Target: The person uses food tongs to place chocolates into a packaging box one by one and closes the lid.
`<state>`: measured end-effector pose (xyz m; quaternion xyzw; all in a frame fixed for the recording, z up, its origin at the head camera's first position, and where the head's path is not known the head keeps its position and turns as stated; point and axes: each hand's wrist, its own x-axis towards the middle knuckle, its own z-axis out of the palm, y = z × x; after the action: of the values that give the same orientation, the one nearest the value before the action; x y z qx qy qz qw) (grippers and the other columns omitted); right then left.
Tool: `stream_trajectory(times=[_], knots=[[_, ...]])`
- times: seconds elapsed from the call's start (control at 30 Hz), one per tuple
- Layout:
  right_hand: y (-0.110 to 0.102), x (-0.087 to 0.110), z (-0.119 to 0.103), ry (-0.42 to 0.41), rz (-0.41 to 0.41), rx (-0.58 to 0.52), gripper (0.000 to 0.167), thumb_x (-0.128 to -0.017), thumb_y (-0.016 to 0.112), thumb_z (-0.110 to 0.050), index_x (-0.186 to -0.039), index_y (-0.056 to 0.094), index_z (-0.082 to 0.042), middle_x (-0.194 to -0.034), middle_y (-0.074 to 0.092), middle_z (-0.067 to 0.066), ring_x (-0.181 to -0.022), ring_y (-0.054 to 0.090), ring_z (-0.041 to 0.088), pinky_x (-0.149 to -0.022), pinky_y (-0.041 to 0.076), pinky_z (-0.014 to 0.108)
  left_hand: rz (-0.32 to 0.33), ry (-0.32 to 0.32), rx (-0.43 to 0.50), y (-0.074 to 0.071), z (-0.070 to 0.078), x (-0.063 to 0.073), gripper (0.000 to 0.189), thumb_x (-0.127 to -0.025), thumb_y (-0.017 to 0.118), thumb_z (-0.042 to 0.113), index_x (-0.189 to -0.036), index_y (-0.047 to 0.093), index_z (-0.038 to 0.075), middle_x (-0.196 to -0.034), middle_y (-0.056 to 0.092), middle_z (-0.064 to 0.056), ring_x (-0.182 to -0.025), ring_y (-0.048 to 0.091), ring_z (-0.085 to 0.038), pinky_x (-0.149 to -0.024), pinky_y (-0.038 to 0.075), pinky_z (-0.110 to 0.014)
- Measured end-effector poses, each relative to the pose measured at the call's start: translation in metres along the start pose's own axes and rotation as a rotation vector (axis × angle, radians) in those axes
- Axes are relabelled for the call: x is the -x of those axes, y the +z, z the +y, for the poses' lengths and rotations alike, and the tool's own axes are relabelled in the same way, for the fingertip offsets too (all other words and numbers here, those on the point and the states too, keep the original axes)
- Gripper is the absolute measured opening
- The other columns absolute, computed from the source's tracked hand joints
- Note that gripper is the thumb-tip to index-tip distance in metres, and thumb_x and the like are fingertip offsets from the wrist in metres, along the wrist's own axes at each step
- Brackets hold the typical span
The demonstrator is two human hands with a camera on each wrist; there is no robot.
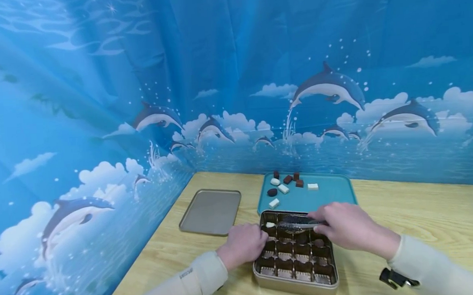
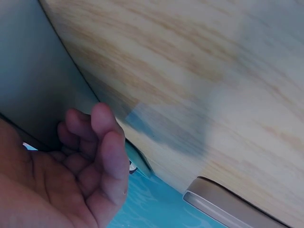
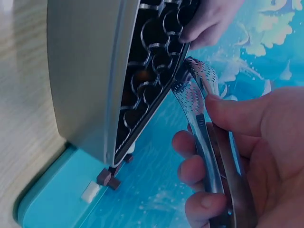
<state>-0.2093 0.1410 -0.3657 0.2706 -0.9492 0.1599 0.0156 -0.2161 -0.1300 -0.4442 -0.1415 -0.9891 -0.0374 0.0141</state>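
My right hand (image 1: pixel 347 226) grips metal tongs (image 3: pixel 204 137) with perforated heads, over the back row of a tin (image 1: pixel 293 285) with a brown divided insert. A dark shape shows between the heads (image 3: pixel 194 97) in the right wrist view; I cannot tell if it is a held chocolate. My left hand (image 1: pixel 243 243) holds the tin's left side at the rim, its fingers (image 2: pixel 114 156) curled by the wall. One white piece (image 1: pixel 270 225) sits in the back left compartment. Dark round chocolates (image 1: pixel 319 242) lie in the second row; the front compartments show bare bottoms.
Behind the tin, a teal tray (image 1: pixel 331 193) bears several brown and white pieces, mostly on its left half. A flat metal lid (image 1: pixel 211 211) lies to the left on the wooden table (image 1: pixel 412 214). A dolphin-printed curtain (image 1: pixel 233 76) encloses the back and left.
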Motion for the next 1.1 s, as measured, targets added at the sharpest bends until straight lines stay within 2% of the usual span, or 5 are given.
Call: stream_trajectory(times=[0.37,0.47,0.57,0.8,1.1], knots=[[0.001,-0.012,-0.003,-0.022,0.007,-0.008,0.041,-0.090,0.074,-0.026,-0.127,0.069,-0.008,-0.116,0.074,0.012,-0.042,0.031,0.004,-0.039,0.029,0.021,-0.014,0.001,0.029,0.001,-0.003,0.000,0.051,-0.105,0.040,0.040,-0.058,0.043,0.019,-0.057,0.046,0.003,-0.049,0.046,-0.014,-0.043,0.039,-0.031],[0.001,-0.027,0.003,-0.036,0.032,0.017,0.043,-0.091,0.073,-0.026,-0.129,0.068,-0.007,-0.093,0.074,0.007,-0.042,0.027,0.005,-0.038,0.024,0.020,-0.023,-0.003,0.042,0.001,-0.002,0.000,0.053,-0.106,0.039,0.040,-0.057,0.041,0.019,-0.056,0.043,0.004,-0.048,0.044,-0.013,-0.043,0.039,-0.030],[0.004,-0.044,0.009,-0.024,0.044,0.039,0.044,-0.093,0.072,-0.026,-0.132,0.066,-0.008,-0.085,0.071,0.005,-0.042,0.026,0.007,-0.039,0.022,0.020,-0.022,0.003,0.044,0.001,-0.002,0.000,0.054,-0.106,0.039,0.040,-0.056,0.040,0.020,-0.054,0.041,0.005,-0.047,0.043,-0.012,-0.042,0.039,-0.029],[0.014,-0.085,0.025,0.027,-0.030,0.040,0.045,-0.096,0.069,-0.026,-0.136,0.062,-0.007,-0.132,0.066,0.017,-0.040,0.033,0.010,-0.040,0.027,0.024,-0.006,0.014,0.026,0.003,-0.002,0.000,0.055,-0.106,0.038,0.041,-0.055,0.040,0.020,-0.053,0.042,0.003,-0.047,0.044,-0.014,-0.042,0.038,-0.031],[0.023,-0.122,0.036,0.057,-0.120,0.085,0.042,-0.097,0.068,-0.023,-0.135,0.064,-0.006,-0.127,0.068,0.018,-0.051,0.053,0.013,-0.045,0.031,0.029,-0.002,0.018,0.032,0.004,-0.004,0.000,0.055,-0.106,0.039,0.040,-0.054,0.040,0.020,-0.053,0.044,0.003,-0.048,0.045,-0.014,-0.042,0.039,-0.032]])
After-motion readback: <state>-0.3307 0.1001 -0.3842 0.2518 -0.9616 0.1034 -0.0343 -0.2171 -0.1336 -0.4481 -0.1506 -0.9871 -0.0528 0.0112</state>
